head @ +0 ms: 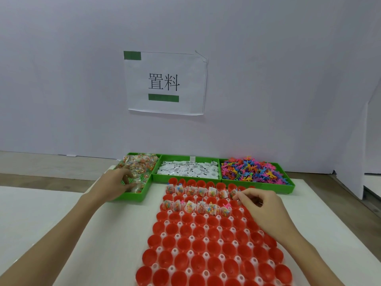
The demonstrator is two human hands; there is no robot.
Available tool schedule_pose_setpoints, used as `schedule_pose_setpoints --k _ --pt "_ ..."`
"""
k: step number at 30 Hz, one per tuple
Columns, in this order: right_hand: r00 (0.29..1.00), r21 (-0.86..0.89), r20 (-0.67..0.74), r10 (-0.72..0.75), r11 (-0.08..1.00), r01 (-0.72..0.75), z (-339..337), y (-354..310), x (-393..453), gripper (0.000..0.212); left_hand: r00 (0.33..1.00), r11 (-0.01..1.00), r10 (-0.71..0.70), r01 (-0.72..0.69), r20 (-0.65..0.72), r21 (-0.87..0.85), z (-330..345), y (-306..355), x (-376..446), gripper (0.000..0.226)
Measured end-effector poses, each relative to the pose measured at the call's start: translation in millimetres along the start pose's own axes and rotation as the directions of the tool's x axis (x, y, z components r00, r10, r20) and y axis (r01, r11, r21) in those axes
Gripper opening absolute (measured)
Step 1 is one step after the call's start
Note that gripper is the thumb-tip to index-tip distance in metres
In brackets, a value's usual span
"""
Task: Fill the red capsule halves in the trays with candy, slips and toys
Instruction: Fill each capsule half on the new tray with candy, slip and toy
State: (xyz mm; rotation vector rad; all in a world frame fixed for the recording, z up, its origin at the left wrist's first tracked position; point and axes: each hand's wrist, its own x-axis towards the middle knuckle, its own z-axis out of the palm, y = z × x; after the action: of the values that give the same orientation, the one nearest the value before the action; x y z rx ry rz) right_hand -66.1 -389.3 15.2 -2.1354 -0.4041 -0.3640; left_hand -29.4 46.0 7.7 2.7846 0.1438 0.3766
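Head view looks down on a white table carrying a pale tray packed with red capsule halves, glossy round cups set in staggered rows. Only the two far rows hold anything: small clear candy packets of coloured beads, some with a white slip or a bright toy tucked in; the nearer rows look empty.

Behind the tray stand three green plastic bins. In the left bin, the left hand reaches in with fingers curled over the crinkly candy bags; whether it has one pinched I cannot tell. The middle bin holds folded white paper slips, flat and light; the right bin holds soft-looking, spindly toys in pink, blue, orange and yellow.

At the right end of the filled rows, the right hand has its fingertips drawn narrow together over a capsule, apparently seating a small piece; what it holds is too small to make out.

To do this step well, I judge it best to press each piece down inside its cup so nothing springs out, lift one candy packet at a time since the film clings, and work along the row in order.
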Motion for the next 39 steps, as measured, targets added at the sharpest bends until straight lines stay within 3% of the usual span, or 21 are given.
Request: schedule_pose_setpoints --k 3,10,14,17,20,24,29,34,39 --pt "1.000 -0.005 -0.002 -0.003 1.000 0.003 0 1 0 0.021 0.999 0.999 -0.027 0.028 0.021 -0.030 1 1 2 0.024" --pt "1.000 0.000 0.002 0.022 1.000 -0.022 -3 0 0 0.021 0.996 0.995 -0.084 0.082 -0.036 -0.056 1 10 1 0.010" --pt "0.999 0.002 0.006 0.036 0.999 -0.036 -4 0 -1 0.021 0.967 0.999 -0.048 0.042 -0.250 -0.032 -6 23 -10 0.008" --pt "0.999 -0.004 0.009 0.040 0.999 -0.040 -5 -1 0 0.021 0.929 0.985 -0.033 -0.033 -0.369 -0.169 -13 52 -25 0.007" --pt "0.999 0.004 0.019 0.041 0.999 -0.041 -4 -2 -1 0.021 0.941 0.905 -0.009 -0.136 -0.339 -0.404 -16 94 -52 0.019" --pt "0.999 0.016 0.022 0.027 0.999 -0.028 -3 -7 -5 0.021 0.970 0.683 0.056 -0.209 -0.235 -0.700 -1 141 -94 0.034" --pt "0.999 -0.005 0.030 0.020 1.000 -0.020 5 -16 -7 0.014 0.953 0.681 0.219 -0.302 -0.207 -0.667 20 152 -115 0.024" --pt "0.996 -0.113 0.085 -0.017 0.993 0.026 21 -31 27 0.012 0.945 0.639 0.233 -0.328 -0.231 -0.696 22 141 -115 0.037" --pt "0.984 -0.335 0.177 -0.009 0.940 0.069 48 -39 107 0.017 0.941 0.608 0.206 -0.339 -0.269 -0.718 22 138 -114 0.038"
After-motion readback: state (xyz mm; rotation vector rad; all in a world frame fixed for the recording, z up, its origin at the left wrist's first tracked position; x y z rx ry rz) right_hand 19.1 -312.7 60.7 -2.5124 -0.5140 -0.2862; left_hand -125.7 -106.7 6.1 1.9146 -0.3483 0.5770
